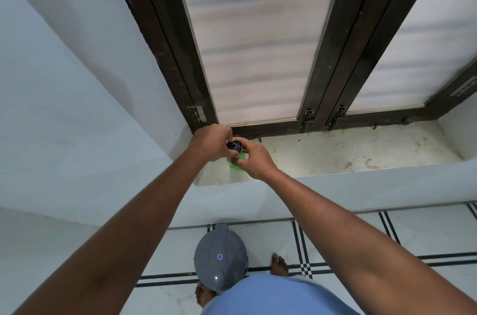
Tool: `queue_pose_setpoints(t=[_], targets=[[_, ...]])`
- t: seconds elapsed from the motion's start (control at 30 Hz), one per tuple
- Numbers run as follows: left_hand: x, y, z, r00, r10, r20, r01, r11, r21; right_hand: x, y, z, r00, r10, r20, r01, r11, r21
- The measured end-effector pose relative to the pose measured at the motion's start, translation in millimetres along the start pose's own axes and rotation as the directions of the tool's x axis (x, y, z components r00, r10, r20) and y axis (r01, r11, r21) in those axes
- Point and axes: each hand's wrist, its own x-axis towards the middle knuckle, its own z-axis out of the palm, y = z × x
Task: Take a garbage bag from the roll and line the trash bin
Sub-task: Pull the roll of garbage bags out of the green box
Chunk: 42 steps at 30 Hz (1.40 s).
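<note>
A small black garbage bag roll (235, 146) sits between my two hands over the left end of the window sill. My left hand (210, 143) grips it from the left and above. My right hand (251, 160) pinches it from the right. Something green (235, 166), partly hidden under my right hand, lies on the sill just below the roll. The grey round trash bin (220, 258), with its lid closed, stands on the floor below, between my bare feet.
The stained marble sill (348, 154) runs to the right under a dark-framed window (260, 38). A white wall ledge (335, 193) separates the sill from the tiled floor (426, 234). White wall fills the left side.
</note>
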Motion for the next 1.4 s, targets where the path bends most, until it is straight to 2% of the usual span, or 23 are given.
queue_pose_setpoints(t=[0.33,0.53,0.63,0.73,0.93,1.13,1.3,1.4], targets=[[-1.4,2.5,-3.2,0.986,-0.104,0.128,0.114,0.991,-0.074,-1.8,-2.2,-2.3,1.0,0.0,0.02,-0.001,1.0,0.022],[0.0,14.6,-11.4,0.952,-0.161,0.259,0.187,0.979,-0.078,-5.4,-0.9,-2.2,0.999,-0.028,0.015,0.028,1.0,0.006],[1.1,21.5,-18.9,0.954,-0.181,0.238,0.198,0.979,-0.052,-7.0,1.3,-3.3,1.0,-0.019,0.022,0.019,1.0,0.009],[-5.1,29.4,-18.5,0.971,-0.18,0.156,0.189,0.981,-0.046,-5.9,2.0,-3.3,1.0,-0.001,0.029,0.001,1.0,0.012],[-23.1,23.5,-0.1,0.978,-0.195,0.071,0.205,0.96,-0.193,-8.3,7.3,5.7,0.998,0.048,0.052,-0.051,0.997,0.055],[-34.0,5.3,-22.3,0.979,-0.197,-0.051,0.172,0.936,-0.308,-7.1,5.6,10.6,0.998,0.056,0.017,-0.056,0.998,0.003],[-42.4,-6.8,-4.4,0.967,-0.254,0.024,0.213,0.753,-0.622,-3.6,0.9,11.5,0.998,0.062,0.019,-0.062,0.998,-0.015],[-45.6,-2.2,3.8,0.976,-0.216,0.034,0.179,0.698,-0.693,-3.3,-0.1,10.5,0.998,0.052,0.022,-0.051,0.998,-0.023]])
